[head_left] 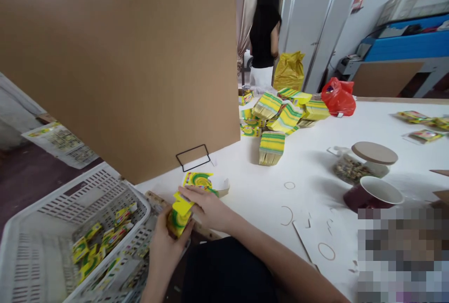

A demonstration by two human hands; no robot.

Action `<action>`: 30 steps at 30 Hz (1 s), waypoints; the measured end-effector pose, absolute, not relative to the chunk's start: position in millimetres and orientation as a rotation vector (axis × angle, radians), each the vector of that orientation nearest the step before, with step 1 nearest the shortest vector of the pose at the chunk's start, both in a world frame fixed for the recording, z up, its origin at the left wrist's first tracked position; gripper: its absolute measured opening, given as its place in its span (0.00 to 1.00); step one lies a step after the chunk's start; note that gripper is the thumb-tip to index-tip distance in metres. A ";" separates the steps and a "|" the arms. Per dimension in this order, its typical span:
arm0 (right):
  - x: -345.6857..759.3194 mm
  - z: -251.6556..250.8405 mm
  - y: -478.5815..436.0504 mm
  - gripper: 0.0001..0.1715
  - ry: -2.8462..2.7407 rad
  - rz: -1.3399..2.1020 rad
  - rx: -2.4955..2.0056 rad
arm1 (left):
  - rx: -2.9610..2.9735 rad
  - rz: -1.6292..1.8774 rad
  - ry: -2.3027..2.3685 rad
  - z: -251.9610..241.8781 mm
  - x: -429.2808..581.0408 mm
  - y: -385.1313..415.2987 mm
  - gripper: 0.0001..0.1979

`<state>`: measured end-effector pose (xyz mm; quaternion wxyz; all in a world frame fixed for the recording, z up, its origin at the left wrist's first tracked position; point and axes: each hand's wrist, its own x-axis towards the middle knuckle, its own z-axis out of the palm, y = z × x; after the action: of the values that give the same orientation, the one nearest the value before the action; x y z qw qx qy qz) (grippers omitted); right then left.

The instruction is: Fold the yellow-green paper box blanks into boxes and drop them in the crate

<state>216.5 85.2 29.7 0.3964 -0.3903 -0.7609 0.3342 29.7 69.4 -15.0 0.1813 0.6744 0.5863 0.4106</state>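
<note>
My left hand (166, 242) is wrapped round a small yellow and green carton (179, 219), held over the table's near edge with its yellow flap up. Closed at the top of the same carton is my right hand (210, 209), its fingers on the flap; the fingertips are partly hidden. Just beyond, a printed yellow-green carton piece (198, 180) lies on the white table (256, 195). A thin black wire frame (192, 158) stands there against a big brown cardboard sheet (140, 74).
A white plastic basket (31, 219) holding several small yellow cartons (87, 247) stands at the left. Stacks of flat yellow-green cartons (271, 146) lie farther back. To the right are a lidded glass jar (351, 165), a dark red mug (361, 195) and loose rubber bands (326, 250). Someone (264, 32) stands behind.
</note>
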 end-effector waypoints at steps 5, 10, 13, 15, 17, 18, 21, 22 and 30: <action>219.3 30.4 88.2 0.24 -2.126 0.788 -1.021 | 1.783 1.129 1.586 -1.9 16.5 61.6 0.33; 221.0 26.0 86.5 0.20 -2.193 0.767 -1.001 | 1.831 1.022 1.552 13.4 6.0 59.6 0.33; 221.4 22.2 83.8 0.29 -2.182 0.791 -0.926 | 1.838 1.121 1.560 22.5 8.6 55.9 0.34; 222.3 21.6 82.5 0.32 -2.167 0.773 -0.901 | 1.847 1.177 1.579 26.4 14.6 53.1 0.34; 224.3 23.3 81.5 0.30 -2.170 0.737 -0.917 | 1.857 1.192 1.572 28.3 21.1 51.2 0.32; 225.7 24.6 81.2 0.28 -2.173 0.717 -0.935 | 1.859 1.190 1.556 28.6 23.6 50.8 0.31; 229.8 28.3 81.7 0.20 -2.181 0.667 -0.957 | 1.852 1.177 1.488 27.3 24.8 53.0 0.30; 230.7 28.8 82.3 0.18 -2.183 0.657 -0.948 | 1.851 1.170 1.474 26.5 23.0 54.6 0.31; 226.7 23.0 83.4 0.21 -2.224 0.733 -0.891 | 1.919 1.132 1.537 22.9 16.9 53.5 0.32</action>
<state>226.7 83.4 23.0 0.3125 -0.3379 -0.8431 0.2780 16.9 53.5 22.9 0.2157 0.6922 0.5545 0.4085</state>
